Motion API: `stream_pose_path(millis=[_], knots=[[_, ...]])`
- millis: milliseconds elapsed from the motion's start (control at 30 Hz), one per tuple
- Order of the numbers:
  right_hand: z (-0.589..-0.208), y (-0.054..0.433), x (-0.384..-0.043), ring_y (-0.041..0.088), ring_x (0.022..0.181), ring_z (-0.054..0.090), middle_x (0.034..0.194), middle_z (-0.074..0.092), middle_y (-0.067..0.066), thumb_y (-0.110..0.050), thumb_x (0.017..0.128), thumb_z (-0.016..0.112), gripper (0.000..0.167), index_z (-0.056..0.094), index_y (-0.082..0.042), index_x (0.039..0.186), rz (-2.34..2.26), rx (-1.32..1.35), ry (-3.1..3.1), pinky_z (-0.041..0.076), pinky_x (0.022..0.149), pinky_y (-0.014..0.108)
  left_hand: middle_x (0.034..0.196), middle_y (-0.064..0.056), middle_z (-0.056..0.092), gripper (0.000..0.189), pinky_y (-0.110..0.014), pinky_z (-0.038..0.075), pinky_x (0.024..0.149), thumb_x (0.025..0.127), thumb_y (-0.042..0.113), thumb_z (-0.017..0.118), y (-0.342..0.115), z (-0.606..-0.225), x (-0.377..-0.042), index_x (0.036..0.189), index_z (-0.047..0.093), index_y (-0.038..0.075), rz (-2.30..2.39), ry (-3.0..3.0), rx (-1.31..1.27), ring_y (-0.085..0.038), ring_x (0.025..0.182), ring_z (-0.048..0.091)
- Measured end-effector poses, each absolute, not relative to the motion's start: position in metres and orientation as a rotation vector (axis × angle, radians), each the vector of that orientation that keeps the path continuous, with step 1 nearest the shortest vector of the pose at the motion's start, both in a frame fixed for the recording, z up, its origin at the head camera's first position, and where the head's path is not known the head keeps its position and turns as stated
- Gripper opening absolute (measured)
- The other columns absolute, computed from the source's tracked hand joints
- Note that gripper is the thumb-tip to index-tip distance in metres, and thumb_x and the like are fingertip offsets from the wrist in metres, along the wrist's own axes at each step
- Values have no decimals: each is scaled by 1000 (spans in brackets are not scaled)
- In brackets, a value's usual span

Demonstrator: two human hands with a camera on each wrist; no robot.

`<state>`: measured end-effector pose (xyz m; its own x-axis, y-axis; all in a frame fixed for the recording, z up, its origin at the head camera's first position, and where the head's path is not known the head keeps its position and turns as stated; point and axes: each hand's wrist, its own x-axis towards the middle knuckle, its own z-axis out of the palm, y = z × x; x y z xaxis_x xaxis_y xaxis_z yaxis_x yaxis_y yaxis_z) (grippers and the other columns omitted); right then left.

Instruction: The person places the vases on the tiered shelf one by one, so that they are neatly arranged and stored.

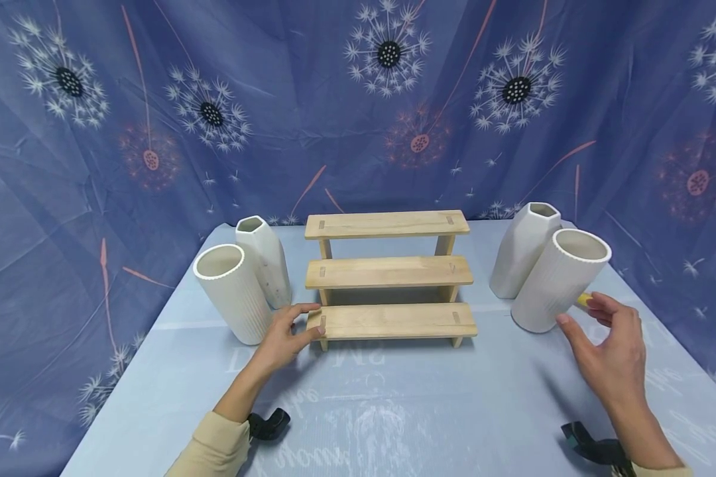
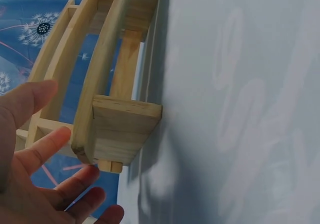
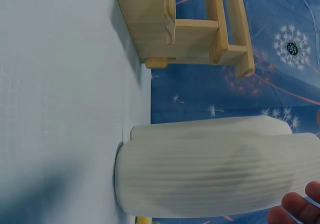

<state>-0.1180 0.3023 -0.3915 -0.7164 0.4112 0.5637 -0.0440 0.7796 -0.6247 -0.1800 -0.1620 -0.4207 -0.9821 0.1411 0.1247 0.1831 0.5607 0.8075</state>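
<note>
A three-step wooden shelf stand [image 1: 392, 321] stands on the table in the middle of the head view. My left hand [image 1: 288, 338] is at the left end of its lowest step, thumb and fingers spread around the corner; the left wrist view shows the fingertips right by the step's end. On the right, a white ribbed vase [image 1: 557, 285] stands beside a white faceted vase [image 1: 524, 252]. My right hand [image 1: 617, 341] is at the ribbed vase's right side, thumb and fingers apart, gripping nothing. Behind that vase shows a bit of something yellow [image 1: 584, 299], mostly hidden.
On the left stand another white ribbed vase [image 1: 235, 298] and a white faceted vase [image 1: 268, 262], close to my left forearm. A pale blue cloth covers the table [image 1: 394, 411]. Behind the table hangs a dark blue curtain [image 1: 310, 99] with dandelion prints.
</note>
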Motion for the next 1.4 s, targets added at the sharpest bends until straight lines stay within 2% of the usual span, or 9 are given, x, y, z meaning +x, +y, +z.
stream_pose_path(millis=[133, 300, 467, 533, 600, 833, 1000, 1200, 1400], knots=[[-390, 304, -122, 17, 105, 44, 124, 51, 16, -20, 81, 73, 64, 43, -5, 135, 840, -370, -2288, 27, 88, 17, 121, -13, 55, 45, -38, 37, 87, 80, 21, 73, -161, -423, -181, 123, 61, 16, -1465, -2737, -291, -30, 110, 45], [-391, 308, -127, 18, 108, 44, 129, 48, 13, -21, 81, 73, 69, 37, -9, 139, 894, -452, -2314, 29, 92, 22, 120, -13, 55, 44, -37, 37, 85, 81, 21, 73, -161, -427, -183, 123, 61, 14, -1504, -2735, -309, -29, 107, 44], [-393, 311, -134, 35, 121, 42, 137, 40, 18, -27, 84, 70, 76, 29, -7, 144, 983, -493, -2378, 33, 103, 45, 122, -13, 56, 43, -37, 36, 86, 82, 21, 72, -161, -431, -184, 123, 61, 12, -1561, -2722, -312, -26, 108, 44], [-394, 312, -137, 39, 125, 40, 140, 36, 20, -29, 84, 69, 78, 25, -6, 145, 1020, -498, -2395, 32, 104, 54, 124, -13, 56, 44, -37, 35, 87, 83, 22, 72, -161, -432, -185, 124, 60, 12, -1579, -2726, -304, -25, 110, 44], [-395, 313, -141, 41, 126, 38, 142, 33, 21, -31, 85, 68, 80, 23, -6, 146, 1046, -503, -2408, 31, 103, 57, 125, -13, 55, 45, -35, 36, 86, 83, 22, 72, -160, -433, -185, 126, 59, 12, -1592, -2736, -296, -24, 109, 44], [-399, 314, -153, 41, 129, 36, 147, 29, 20, -29, 85, 68, 84, 17, -8, 149, 1103, -506, -2410, 31, 103, 58, 123, -15, 51, 50, -28, 38, 68, 83, 24, 72, -157, -432, -185, 130, 56, 15, -1643, -2770, -247, -23, 92, 47], [-402, 314, -159, 40, 129, 36, 148, 29, 20, -27, 84, 69, 86, 16, -10, 149, 1145, -497, -2385, 30, 106, 56, 122, -18, 50, 51, -27, 42, 68, 84, 19, 71, -155, -429, -184, 132, 54, 11, -1701, -2764, -238, -24, 92, 54], [-404, 315, -163, 41, 130, 35, 148, 28, 21, -31, 84, 68, 88, 13, -11, 150, 1169, -510, -2392, 29, 106, 58, 118, -22, 48, 51, -26, 43, 68, 86, 11, 68, -147, -401, -170, 133, 50, 3, -1744, -2788, -236, -21, 87, 54], [-406, 315, -169, 42, 129, 38, 146, 31, 21, -29, 83, 70, 89, 14, -8, 149, 1186, -510, -2356, 31, 106, 57, 120, -22, 49, 51, -25, 44, 69, 86, 11, 67, -147, -402, -171, 134, 50, 2, -1765, -2777, -260, -20, 86, 53]])
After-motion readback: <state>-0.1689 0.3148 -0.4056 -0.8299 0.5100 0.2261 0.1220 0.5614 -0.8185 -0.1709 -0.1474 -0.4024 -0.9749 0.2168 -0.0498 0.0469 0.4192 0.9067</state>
